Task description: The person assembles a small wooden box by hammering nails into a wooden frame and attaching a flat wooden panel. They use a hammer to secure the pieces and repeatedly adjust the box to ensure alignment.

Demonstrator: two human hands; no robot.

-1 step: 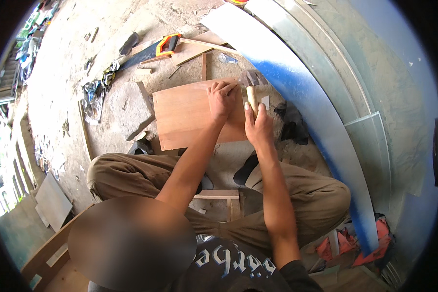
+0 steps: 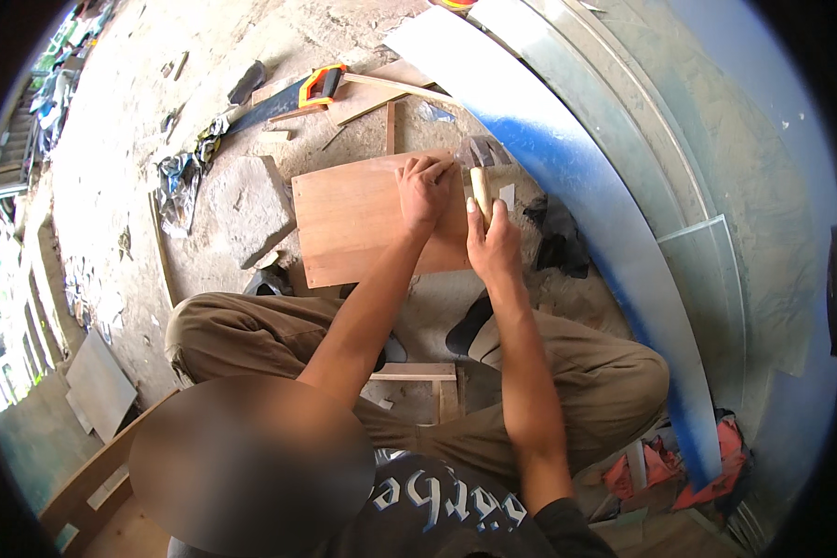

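Note:
A reddish-brown wooden board (image 2: 344, 214) lies in front of my crossed legs. My left hand (image 2: 423, 191) rests on it near its far right corner, fingers curled in and pressed together. Whatever they may pinch is hidden. My right hand (image 2: 495, 244), just off the board's right edge, is closed round the pale wooden handle of a hammer (image 2: 480, 191), with the thumb laid along it. The hammer's dark metal head is at the far end, close to my left fingertips. Small nail-like marks show at the board's left edge.
A handsaw (image 2: 279, 100) with an orange and black handle lies beyond the board among wood scraps. Left of the board sits a concrete block (image 2: 249, 209). A long blue-and-white curved panel (image 2: 567, 158) and glass sheets (image 2: 707, 270) run along the right. Dark cloth (image 2: 560, 237) lies near my right hand.
The hammer in my right hand has shifted very slightly toward me. My left hand and the board stay where they were.

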